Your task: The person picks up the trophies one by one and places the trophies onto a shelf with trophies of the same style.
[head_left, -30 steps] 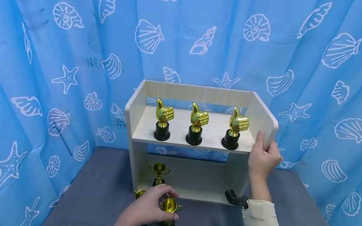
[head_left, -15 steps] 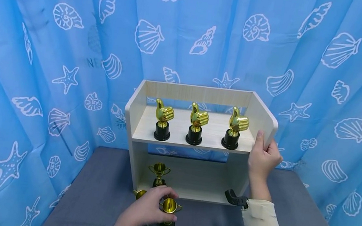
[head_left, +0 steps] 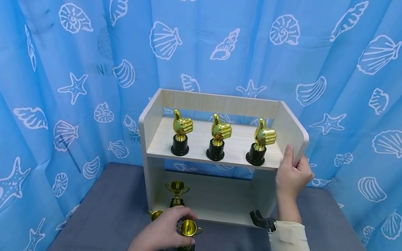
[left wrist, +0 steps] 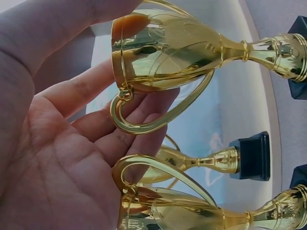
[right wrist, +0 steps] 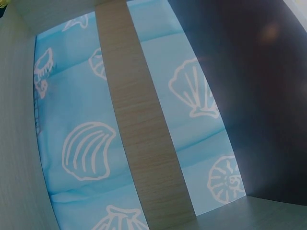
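Note:
My left hand (head_left: 160, 232) pinches a gold trophy cup (head_left: 188, 228) by its bowl, between thumb and fingers. The cup stands upright on a black base in front of the shelf; in the left wrist view the same trophy cup (left wrist: 168, 50) fills the top. A second trophy cup (head_left: 155, 214) is mostly hidden behind that hand, and a third trophy cup (head_left: 177, 188) stands at the left of the lower shelf. My right hand (head_left: 293, 179) grips the right side panel of the pale wooden shelf unit (head_left: 293, 136), thumb on its front edge.
On the upper shelf stand three gold thumbs-up trophies, left (head_left: 182, 128), middle (head_left: 220, 133) and right (head_left: 263, 139). A grey tabletop (head_left: 102, 223) lies under the unit. A blue shell-print curtain (head_left: 214, 29) hangs behind and on both sides.

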